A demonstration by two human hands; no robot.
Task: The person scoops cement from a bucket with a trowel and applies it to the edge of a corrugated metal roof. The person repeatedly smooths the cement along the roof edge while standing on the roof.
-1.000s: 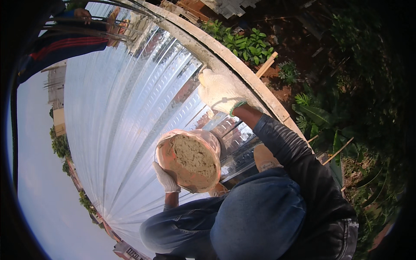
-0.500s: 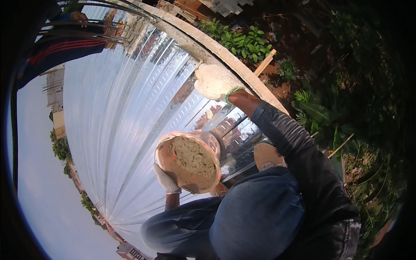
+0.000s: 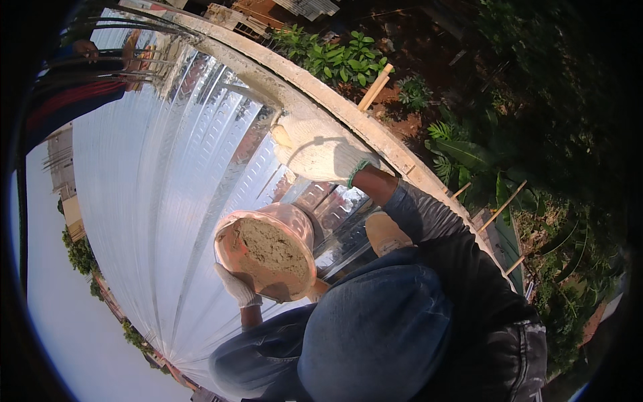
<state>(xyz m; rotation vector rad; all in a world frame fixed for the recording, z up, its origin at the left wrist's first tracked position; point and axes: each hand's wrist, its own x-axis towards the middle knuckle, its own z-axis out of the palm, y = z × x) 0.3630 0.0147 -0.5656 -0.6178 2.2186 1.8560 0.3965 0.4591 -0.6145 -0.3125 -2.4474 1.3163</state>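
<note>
A pinkish-orange bucket (image 3: 311, 231) stands tilted on shiny ribbed metal sheeting, its mouth turned toward me. Grey-brown mortar (image 3: 271, 248) lies inside it. My left hand (image 3: 236, 287), in a white knit glove, grips the bucket's rim at its lower left. Farther off, my right hand (image 3: 321, 151), gloved in white with a green cuff, is closed beside the concrete ledge (image 3: 295, 94). A yellowish bit shows at its finger end; what it holds is hidden by the glove. A flat grey strip (image 3: 248, 94) lies just beyond that hand.
Ribbed metal sheeting (image 3: 147, 187) spreads to the left. Beyond the ledge, the ground drops away to plants (image 3: 335, 57) and wooden sticks (image 3: 375, 87). Another person's hand (image 3: 86, 49) shows at the upper left near steel bars (image 3: 127, 27). My shoe (image 3: 387, 234) is beside the bucket.
The whole view has shifted, so things sit farther left. My right hand has turned and stretched along the ledge, from a rounder fist. My left hand keeps its hold on the bucket.
</note>
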